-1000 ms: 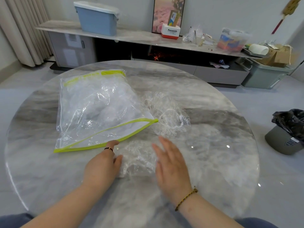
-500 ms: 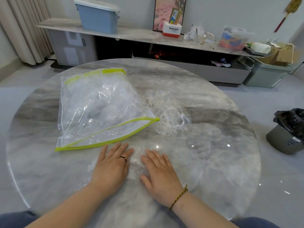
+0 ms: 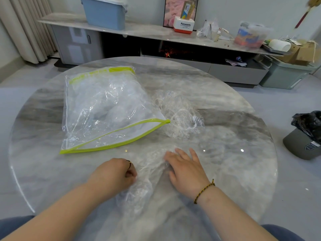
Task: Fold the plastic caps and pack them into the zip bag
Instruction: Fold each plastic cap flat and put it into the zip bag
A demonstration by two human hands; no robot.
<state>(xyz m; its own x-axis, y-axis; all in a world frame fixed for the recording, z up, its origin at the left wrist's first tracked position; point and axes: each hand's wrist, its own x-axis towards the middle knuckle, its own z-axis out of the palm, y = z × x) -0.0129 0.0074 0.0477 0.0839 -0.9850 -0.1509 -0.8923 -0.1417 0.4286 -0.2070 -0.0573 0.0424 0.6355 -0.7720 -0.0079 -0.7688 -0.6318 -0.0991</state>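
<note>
A clear plastic cap (image 3: 147, 173) lies flattened on the round marble table (image 3: 234, 171) in front of me. My left hand (image 3: 114, 173) has its fingers curled and pinches the cap's left edge. My right hand (image 3: 185, 167) lies flat on the cap's right side with straight fingers. A clear zip bag (image 3: 106, 110) with a lime-green edge lies at the back left, its mouth gaping toward me and folded caps inside. Loose crumpled caps (image 3: 180, 117) sit just right of the bag's corner.
A grey cap with a black plastic bag (image 3: 307, 136) lies on the floor to the right. Behind the table runs a low cabinet (image 3: 156, 33) with a blue bin (image 3: 106, 13), boxes and clutter. A curtain (image 3: 26, 26) hangs at the far left.
My left hand went from flat on the cap to curled, pinching its left edge. My right hand shifted a little right and stays flat. The cap now lies stretched toward me.
</note>
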